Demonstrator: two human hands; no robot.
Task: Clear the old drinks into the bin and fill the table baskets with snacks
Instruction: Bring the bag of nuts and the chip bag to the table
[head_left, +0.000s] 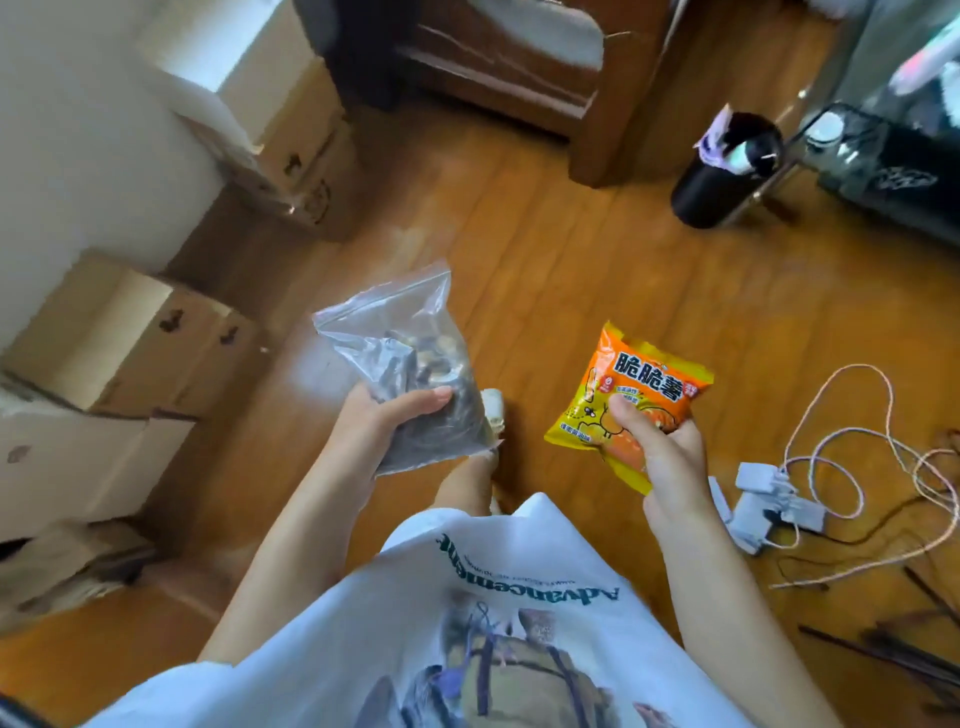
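Note:
My left hand (382, 423) grips a clear zip bag of dark seeds (402, 358) from below, held upright over the wooden floor. My right hand (660, 447) holds an orange snack packet (631, 387) with black lettering, thumb across its front. Both are at waist height in front of my white printed shirt. A black cylindrical bin (724, 171) with rubbish at its mouth stands on the floor at the far right. No table baskets or drinks are in view.
Cardboard boxes (124, 332) line the wall on the left, with more (291, 130) further back. A white power strip with looping cables (779, 499) lies on the floor at the right. A wooden cabinet (524, 78) stands ahead, and a dark glass stand (893, 156) at the far right.

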